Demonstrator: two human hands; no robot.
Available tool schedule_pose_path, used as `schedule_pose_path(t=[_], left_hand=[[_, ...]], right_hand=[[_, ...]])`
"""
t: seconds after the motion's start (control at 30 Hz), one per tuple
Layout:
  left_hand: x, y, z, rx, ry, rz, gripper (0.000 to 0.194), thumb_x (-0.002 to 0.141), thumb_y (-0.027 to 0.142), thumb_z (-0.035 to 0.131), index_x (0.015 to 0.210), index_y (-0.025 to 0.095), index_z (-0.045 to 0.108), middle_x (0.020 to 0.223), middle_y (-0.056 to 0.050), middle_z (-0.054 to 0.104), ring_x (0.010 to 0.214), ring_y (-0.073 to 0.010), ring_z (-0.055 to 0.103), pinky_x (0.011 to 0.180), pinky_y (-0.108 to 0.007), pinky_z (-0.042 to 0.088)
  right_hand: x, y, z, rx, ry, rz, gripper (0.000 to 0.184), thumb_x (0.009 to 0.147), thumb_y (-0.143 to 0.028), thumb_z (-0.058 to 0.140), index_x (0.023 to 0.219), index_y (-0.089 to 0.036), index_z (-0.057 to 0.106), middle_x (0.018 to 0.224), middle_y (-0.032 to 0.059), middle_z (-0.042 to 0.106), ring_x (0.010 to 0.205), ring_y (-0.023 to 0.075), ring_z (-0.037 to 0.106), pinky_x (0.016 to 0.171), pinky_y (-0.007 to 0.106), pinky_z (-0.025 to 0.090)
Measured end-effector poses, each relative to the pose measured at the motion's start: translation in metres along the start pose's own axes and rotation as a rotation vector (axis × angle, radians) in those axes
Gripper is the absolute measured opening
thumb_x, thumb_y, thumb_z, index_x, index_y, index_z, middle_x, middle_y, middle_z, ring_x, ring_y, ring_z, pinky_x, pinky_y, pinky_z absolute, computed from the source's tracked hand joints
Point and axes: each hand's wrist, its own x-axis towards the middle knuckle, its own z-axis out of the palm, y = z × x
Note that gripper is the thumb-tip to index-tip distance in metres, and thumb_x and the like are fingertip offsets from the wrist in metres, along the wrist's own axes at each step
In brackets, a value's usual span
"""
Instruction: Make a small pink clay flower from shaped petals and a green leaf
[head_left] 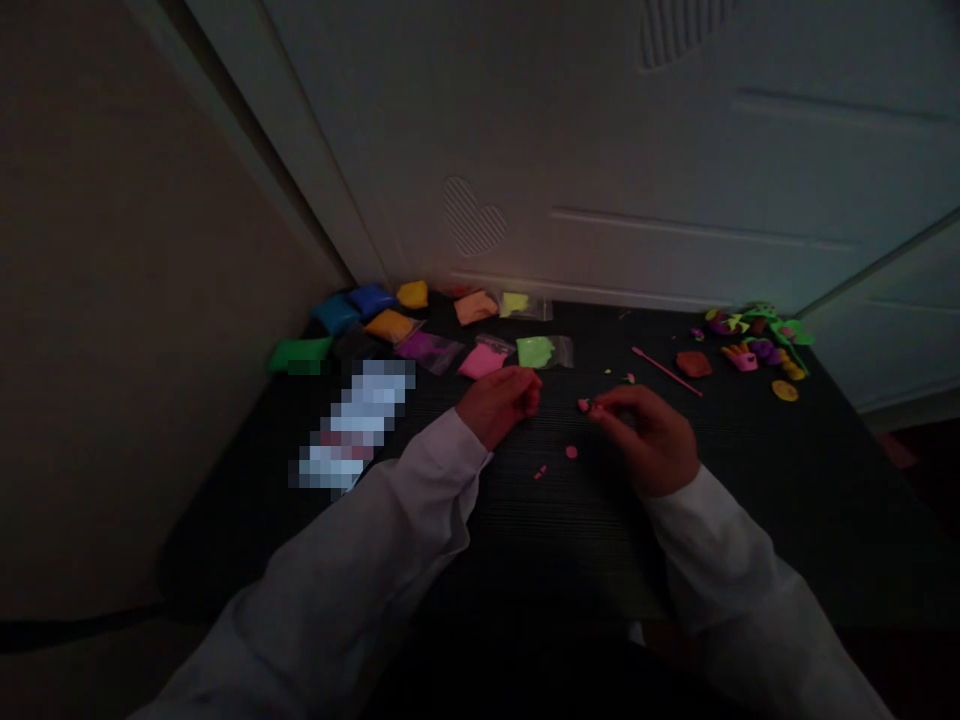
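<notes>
Between thumb and fingers of my right hand (649,440) is a small pink clay piece (583,405) with a bit of dark green at its base, held just above the dark table (510,540). My left hand (499,405) is closed, fingers curled together; whatever lies inside, if anything, is hidden. A flat pink clay disc (571,452) and small pink clay scraps (540,472) lie on the table between my hands. Just beyond my right hand rests another small pink and green clay piece (628,378).
Bags of coloured clay (480,358) stretch along the back left. A blurred-out phone-like screen (356,425) lies beside my left forearm. To the right are a pink modelling stick (667,372), a red-brown clay lump (694,364) and several clay figures (765,350). A white panel (525,150) rises behind.
</notes>
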Motion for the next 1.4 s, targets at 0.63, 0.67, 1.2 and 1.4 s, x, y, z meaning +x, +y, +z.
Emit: schedule_pose_path(t=[0.63, 0.67, 1.2, 1.4], left_hand=[[0.002, -0.001, -0.001, -0.021, -0.057, 0.003, 0.029, 0.063, 0.041, 0.062, 0.064, 0.012, 0.056, 0.055, 0.002, 0.050, 0.054, -0.0068, 0.046, 0.054, -0.021, 0.034], [0.002, 0.000, -0.001, -0.018, -0.055, -0.002, 0.030, 0.063, 0.042, 0.062, 0.064, 0.012, 0.056, 0.055, 0.002, 0.050, 0.053, -0.0067, 0.046, 0.054, -0.021, 0.034], [0.003, 0.000, -0.003, -0.017, -0.055, -0.029, 0.031, 0.064, 0.044, 0.060, 0.064, 0.013, 0.056, 0.057, 0.001, 0.050, 0.053, -0.0067, 0.046, 0.055, -0.023, 0.034], [0.003, 0.000, -0.003, -0.021, -0.064, -0.035, 0.030, 0.065, 0.043, 0.059, 0.065, 0.012, 0.056, 0.057, 0.001, 0.050, 0.053, -0.0065, 0.046, 0.055, -0.022, 0.034]], right_hand=[[-0.002, 0.007, 0.013, -0.566, -0.431, -0.211, 0.032, 0.076, -0.047, 0.045, 0.095, -0.026, 0.060, 0.088, 0.0026, 0.061, 0.085, 0.0178, 0.051, 0.074, 0.034, 0.026], [-0.003, 0.007, 0.010, -0.557, -0.428, -0.217, 0.032, 0.076, -0.046, 0.046, 0.097, -0.026, 0.060, 0.089, 0.0028, 0.061, 0.085, 0.0176, 0.052, 0.075, 0.034, 0.026], [-0.007, -0.005, 0.004, -0.646, -0.556, -0.229, 0.030, 0.080, -0.037, 0.040, 0.102, -0.029, 0.059, 0.086, 0.0014, 0.059, 0.085, 0.0182, 0.048, 0.073, 0.036, 0.025], [-0.008, -0.007, 0.004, -0.661, -0.555, -0.225, 0.029, 0.080, -0.038, 0.039, 0.098, -0.030, 0.060, 0.084, 0.0017, 0.057, 0.082, 0.0178, 0.048, 0.072, 0.036, 0.024]])
